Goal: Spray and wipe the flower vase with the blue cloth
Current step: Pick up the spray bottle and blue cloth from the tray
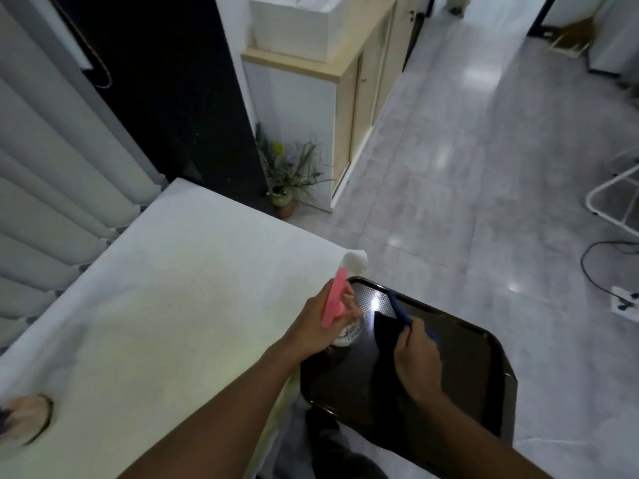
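My left hand [320, 321] grips a spray bottle with a pink head [333, 299]; its clear body [349, 335] rests at the near left of a dark tray [484, 375]. My right hand [416, 357] is closed on a dark blue cloth [389, 335] that lies over the tray, one edge [399, 307] lifted. A small green and brown flower vase [281, 202] with grassy stems and a yellow bloom stands on the floor beyond the table corner, far from both hands.
A table under a white cover [155, 288] fills the left. A round wooden piece [29, 418] lies at its near-left edge. A white and wood cabinet [332, 108] stands behind the vase. Cables and a power strip [624, 300] lie on the grey floor at right.
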`<action>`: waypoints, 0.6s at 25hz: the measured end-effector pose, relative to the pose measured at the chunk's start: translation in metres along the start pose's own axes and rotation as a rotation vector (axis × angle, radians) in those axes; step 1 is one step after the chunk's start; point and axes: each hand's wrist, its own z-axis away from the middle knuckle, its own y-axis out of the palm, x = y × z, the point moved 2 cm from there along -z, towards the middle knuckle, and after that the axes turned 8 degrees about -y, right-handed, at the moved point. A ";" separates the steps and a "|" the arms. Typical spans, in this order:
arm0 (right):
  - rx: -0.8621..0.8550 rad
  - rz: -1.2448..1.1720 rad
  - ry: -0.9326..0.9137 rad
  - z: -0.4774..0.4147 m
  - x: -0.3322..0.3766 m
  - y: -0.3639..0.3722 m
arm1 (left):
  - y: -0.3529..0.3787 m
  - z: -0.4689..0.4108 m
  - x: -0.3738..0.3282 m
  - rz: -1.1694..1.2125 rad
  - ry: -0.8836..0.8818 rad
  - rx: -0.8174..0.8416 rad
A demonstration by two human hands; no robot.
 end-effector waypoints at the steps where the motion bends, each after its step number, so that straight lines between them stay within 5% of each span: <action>1: -0.011 -0.083 -0.041 -0.002 0.026 0.000 | -0.016 0.008 -0.005 0.003 0.015 -0.068; 7: 0.078 -0.365 -0.425 0.027 0.190 0.037 | -0.119 0.088 0.000 0.014 0.091 -0.532; 15: 0.495 -0.287 -0.781 0.140 0.318 0.155 | -0.208 0.263 0.109 0.418 -0.193 -1.014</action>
